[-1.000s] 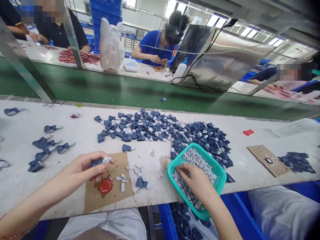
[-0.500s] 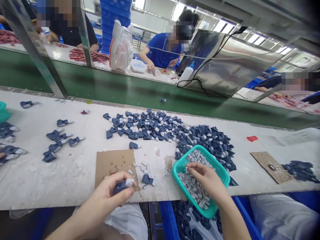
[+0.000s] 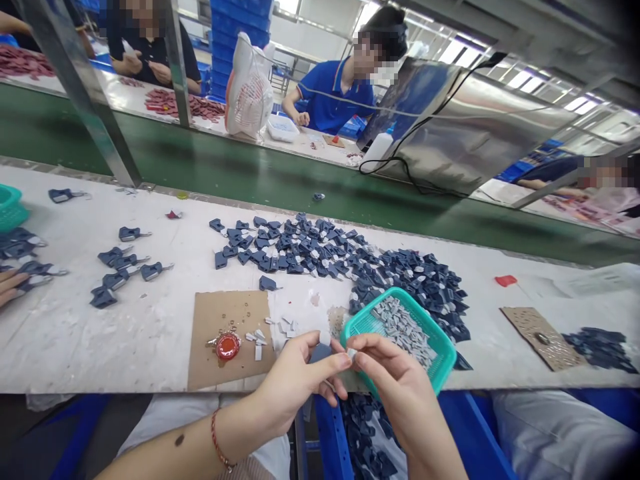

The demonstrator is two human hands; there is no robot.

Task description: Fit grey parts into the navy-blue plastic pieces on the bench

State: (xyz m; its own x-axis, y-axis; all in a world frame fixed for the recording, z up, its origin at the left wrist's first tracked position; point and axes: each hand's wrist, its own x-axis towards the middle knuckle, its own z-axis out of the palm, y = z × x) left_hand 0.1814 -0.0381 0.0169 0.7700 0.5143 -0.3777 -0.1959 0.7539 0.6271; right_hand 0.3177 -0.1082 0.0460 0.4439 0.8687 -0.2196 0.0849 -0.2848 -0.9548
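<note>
My left hand [image 3: 295, 373] is closed around a dark blue plastic part [image 3: 320, 352], partly hidden by the fingers, with a pale grey end sticking up. Close beside it, my right hand [image 3: 395, 377] pinches a small light grey piece [image 3: 351, 353]. The fingertips of both hands nearly meet in front of the teal basket [image 3: 453, 363], which holds many such grey pieces [image 3: 400, 323]. Left of the hands lies a cardboard sheet [image 3: 205, 370] with a round red-and-metal item [image 3: 228, 346], tiny brass-coloured bits and a few grey pieces on it.
A big heap of dark blue parts [image 3: 300, 247] spreads behind the basket. More blue parts with metal hooks [image 3: 117, 260] lie at left, near another person's hand [image 3: 7, 287]. A blue crate [image 3: 330, 440] stands below the table edge. Co-workers sit across the green belt [image 3: 225, 167].
My right hand has come out of the basket to the left with a grey piece. My left hand has moved right to meet it, uncovering the red item. Another person's hand appears at far left.
</note>
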